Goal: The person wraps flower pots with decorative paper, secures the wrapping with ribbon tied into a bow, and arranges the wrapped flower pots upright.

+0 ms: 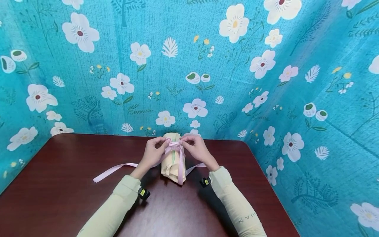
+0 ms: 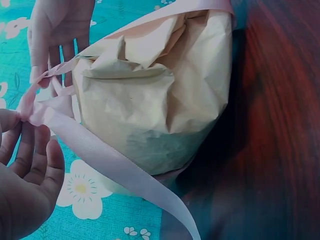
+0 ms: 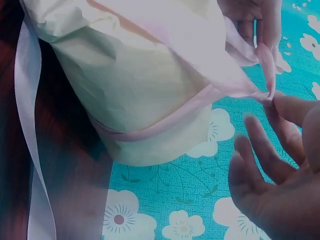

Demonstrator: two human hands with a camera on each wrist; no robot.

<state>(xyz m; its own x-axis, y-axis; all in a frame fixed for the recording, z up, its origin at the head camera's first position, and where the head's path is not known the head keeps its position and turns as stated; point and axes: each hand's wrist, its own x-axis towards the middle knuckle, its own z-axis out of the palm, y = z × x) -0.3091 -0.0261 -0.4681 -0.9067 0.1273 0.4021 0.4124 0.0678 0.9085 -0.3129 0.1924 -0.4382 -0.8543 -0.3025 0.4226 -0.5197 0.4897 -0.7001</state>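
Note:
A cylinder-like parcel in pale yellow paper point(image 1: 168, 169) lies on the table, its crumpled, folded end towards me. Pink ribbon point(image 1: 181, 166) goes round it, with one tail running down over the paper. At the parcel's far part, my left hand point(image 1: 152, 153) pinches the ribbon between thumb and fingertips from the left. My right hand point(image 1: 197, 149) pinches it from the right, close to the left. In the left wrist view the ribbon point(image 2: 90, 142) bunches at the left fingertips. The right wrist view has a ribbon loop point(image 3: 267, 75) rising from the right hand's thumb and finger.
The dark reddish-brown table point(image 1: 74, 194) backs onto a blue flowered cloth point(image 1: 171, 75), which also hangs along the right side. A loose ribbon end point(image 1: 111, 170) stretches left across the table, and another ribbon length point(image 1: 193, 167) lies right of the parcel.

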